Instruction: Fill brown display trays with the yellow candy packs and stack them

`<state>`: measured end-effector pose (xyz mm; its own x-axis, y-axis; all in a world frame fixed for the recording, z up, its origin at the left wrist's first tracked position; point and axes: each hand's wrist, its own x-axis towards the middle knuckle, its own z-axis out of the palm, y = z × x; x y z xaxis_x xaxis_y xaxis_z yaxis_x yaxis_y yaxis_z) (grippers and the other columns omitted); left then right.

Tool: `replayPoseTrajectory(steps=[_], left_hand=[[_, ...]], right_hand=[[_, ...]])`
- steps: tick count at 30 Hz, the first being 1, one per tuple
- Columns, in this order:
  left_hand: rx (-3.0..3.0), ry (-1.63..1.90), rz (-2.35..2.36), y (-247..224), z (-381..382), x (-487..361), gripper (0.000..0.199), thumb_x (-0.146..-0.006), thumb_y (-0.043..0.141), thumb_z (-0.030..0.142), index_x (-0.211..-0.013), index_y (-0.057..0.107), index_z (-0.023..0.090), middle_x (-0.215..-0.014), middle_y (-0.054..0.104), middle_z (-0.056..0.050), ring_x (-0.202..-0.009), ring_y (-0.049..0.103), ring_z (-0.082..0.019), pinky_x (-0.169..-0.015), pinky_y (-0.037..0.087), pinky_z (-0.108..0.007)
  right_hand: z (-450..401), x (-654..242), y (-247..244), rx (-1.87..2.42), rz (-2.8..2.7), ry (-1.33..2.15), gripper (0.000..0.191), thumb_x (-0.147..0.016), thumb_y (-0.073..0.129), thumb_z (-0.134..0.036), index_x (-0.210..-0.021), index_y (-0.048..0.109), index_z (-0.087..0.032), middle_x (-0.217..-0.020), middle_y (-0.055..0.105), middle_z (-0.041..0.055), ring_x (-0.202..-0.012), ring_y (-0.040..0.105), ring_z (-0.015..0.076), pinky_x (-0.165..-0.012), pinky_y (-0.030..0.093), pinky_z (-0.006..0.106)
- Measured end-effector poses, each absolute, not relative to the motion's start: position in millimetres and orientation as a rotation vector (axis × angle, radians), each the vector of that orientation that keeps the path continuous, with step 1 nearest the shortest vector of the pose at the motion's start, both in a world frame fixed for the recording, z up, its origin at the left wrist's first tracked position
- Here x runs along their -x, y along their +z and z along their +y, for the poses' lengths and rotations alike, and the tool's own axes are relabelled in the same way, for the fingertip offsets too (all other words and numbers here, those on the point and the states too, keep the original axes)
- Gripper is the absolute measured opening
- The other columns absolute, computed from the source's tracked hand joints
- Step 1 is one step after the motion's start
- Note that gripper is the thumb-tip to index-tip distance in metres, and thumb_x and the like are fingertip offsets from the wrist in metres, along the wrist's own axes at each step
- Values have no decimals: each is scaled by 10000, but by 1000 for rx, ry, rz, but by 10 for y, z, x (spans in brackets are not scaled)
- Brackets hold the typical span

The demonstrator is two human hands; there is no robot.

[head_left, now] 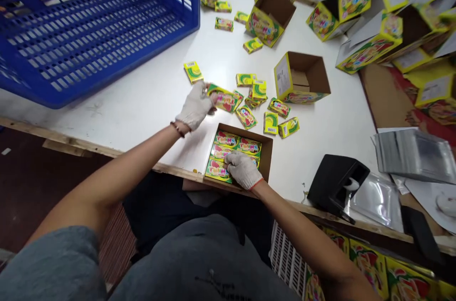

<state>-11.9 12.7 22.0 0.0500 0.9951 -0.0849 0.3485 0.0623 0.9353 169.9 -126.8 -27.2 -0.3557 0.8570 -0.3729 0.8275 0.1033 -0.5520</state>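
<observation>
My left hand [196, 105], in a white knit glove, grips a small yellow-green candy box [223, 98] with its printed face up, just above the table. Below it, my right hand [243, 169], gloved too, reaches into an open cardboard carton [266, 158] at the table's front edge. Its curled fingers rest on the small boxes packed there in rows; whether they hold one is hidden. A packed box [218, 169] shows at the carton's left. Several loose candy boxes [270, 122] lie scattered beyond the carton, some touching or stacked.
A blue plastic basket [117, 68] stands at the back left. An open display carton [301, 78] sits to the right, with another [265, 21] behind it. More cartons [377, 44] pile up at the far right. A black tape dispenser [335, 182] and clear plastic sheets [415, 154] lie front right.
</observation>
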Motion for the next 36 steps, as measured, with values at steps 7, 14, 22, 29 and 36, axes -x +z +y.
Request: replayPoseTrajectory(steps=[7, 14, 22, 29, 36], left_hand=[[-1242, 801, 1007, 286, -725, 112, 563, -873, 609, 318, -1360, 364, 179, -1060, 662, -78, -797, 682, -161, -689, 610, -314], [-1654, 808, 1155, 365, -557, 59, 486, -902, 553, 421, -1307, 523, 154, -1026, 673, -67, -871, 641, -177, -798, 541, -335], [-2011, 305, 1025, 494, -654, -181, 343, -863, 559, 252, -1202, 571, 200, -1037, 703, -68, -927, 667, -227, -794, 521, -339], [-1999, 464, 1245, 432, -155, -307, 393, -907, 561, 361, -1239, 492, 163, -924, 671, -58, -797, 626, -187, -738, 506, -312], [-2091, 115, 1724, -165, 865, -501, 757, -705, 767, 523, -1306, 501, 148, -1296, 550, -189, -1188, 558, -352, -952, 497, -406]], right_hand=[[-1189, -1949, 125, 1664, -1639, 1024, 296, -944, 411, -326, -1157, 539, -166, -1004, 651, 69, -783, 606, 161, -718, 504, 278], [-1109, -2178, 220, 1701, -1578, 1120, 254, -836, 539, -366, -1017, 570, -190, -922, 662, 46, -750, 603, 182, -652, 519, 299], [-1205, -2136, 341, 1699, -1805, 911, 419, -817, 567, -294, -1217, 529, -176, -1150, 659, 133, -1026, 642, 260, -874, 549, 390], [-1208, -2208, 298, 1709, -1822, 984, 480, -866, 459, -227, -1335, 546, -175, -1227, 648, 119, -1110, 625, 227, -972, 511, 360], [-1224, -1819, -292, 1956, -1534, 1401, 435, -860, 470, -199, -1275, 596, -221, -922, 617, 40, -730, 608, 177, -700, 541, 313]])
